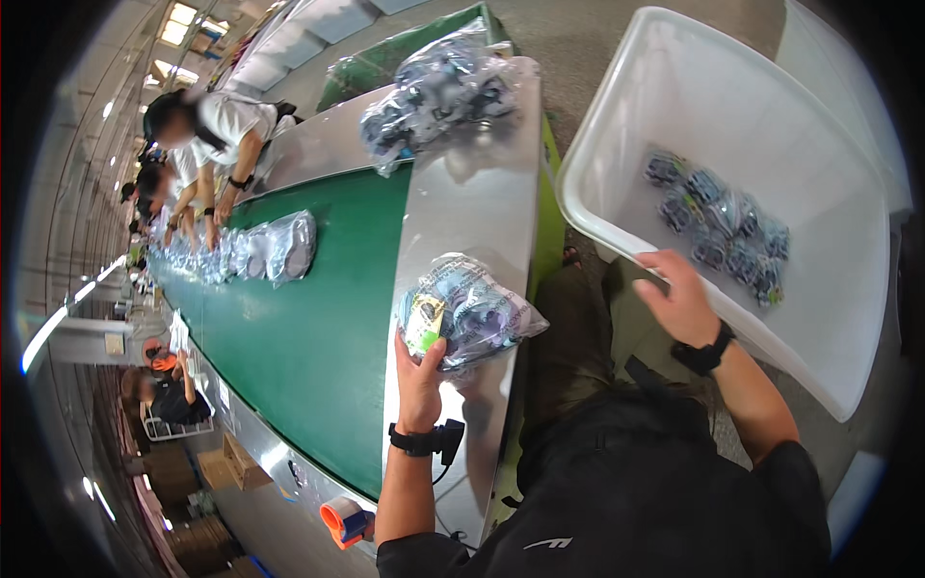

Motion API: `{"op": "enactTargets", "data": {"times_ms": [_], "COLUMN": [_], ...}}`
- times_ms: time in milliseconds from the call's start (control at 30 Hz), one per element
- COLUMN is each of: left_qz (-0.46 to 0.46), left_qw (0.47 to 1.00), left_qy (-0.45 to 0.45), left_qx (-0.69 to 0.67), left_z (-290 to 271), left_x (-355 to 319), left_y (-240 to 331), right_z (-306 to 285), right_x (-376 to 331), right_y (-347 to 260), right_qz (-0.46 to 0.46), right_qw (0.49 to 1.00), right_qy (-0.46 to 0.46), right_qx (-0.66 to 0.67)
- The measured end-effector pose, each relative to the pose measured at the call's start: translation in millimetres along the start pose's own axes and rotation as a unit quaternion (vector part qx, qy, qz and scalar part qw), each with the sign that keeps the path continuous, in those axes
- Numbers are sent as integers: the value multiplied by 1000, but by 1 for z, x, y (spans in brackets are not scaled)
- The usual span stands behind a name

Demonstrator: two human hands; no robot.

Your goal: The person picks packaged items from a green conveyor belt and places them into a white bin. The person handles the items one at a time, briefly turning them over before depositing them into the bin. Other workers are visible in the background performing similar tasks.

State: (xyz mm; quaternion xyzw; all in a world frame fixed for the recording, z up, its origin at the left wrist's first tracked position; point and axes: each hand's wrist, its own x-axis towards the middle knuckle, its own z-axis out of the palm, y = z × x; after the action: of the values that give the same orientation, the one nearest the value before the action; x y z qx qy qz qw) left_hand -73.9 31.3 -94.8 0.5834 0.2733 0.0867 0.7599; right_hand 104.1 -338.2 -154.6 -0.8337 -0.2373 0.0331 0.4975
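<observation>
Just right of the green belt (328, 366), over the metal table (472, 197), is a clear bag (477, 318), its long axis running left to right, loose end pointing away from the belt. The left hand (419, 387) has its fingers clamped on the belt-side end. Farther right of the belt, the right hand (684, 303) is at the white bin (599, 229), thumb and fingers apart; whether they grip its rim, I cannot tell.

Left hand (418, 383) holding bag (482, 313), white bin (742, 101)
</observation>
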Motion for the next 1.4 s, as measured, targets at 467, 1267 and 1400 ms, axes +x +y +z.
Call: {"op": "enactTargets", "data": {"times_ms": [467,1267,1400], "left_qz": [166,227,236], "left_qw": [845,840,836], "left_qy": [65,37,29], "left_qx": [504,492,494], "left_z": [54,50,49], "left_x": [-22,-16,-16], "left_y": [4,12,10], "right_z": [94,82,81], "right_x": [12,34,34], "right_y": [-67,-113,-106], "right_qz": [63,99,90], "right_qw": [958,939,938], "right_qy": [-185,-237,-231], "right_qx": [212,228,243]}}
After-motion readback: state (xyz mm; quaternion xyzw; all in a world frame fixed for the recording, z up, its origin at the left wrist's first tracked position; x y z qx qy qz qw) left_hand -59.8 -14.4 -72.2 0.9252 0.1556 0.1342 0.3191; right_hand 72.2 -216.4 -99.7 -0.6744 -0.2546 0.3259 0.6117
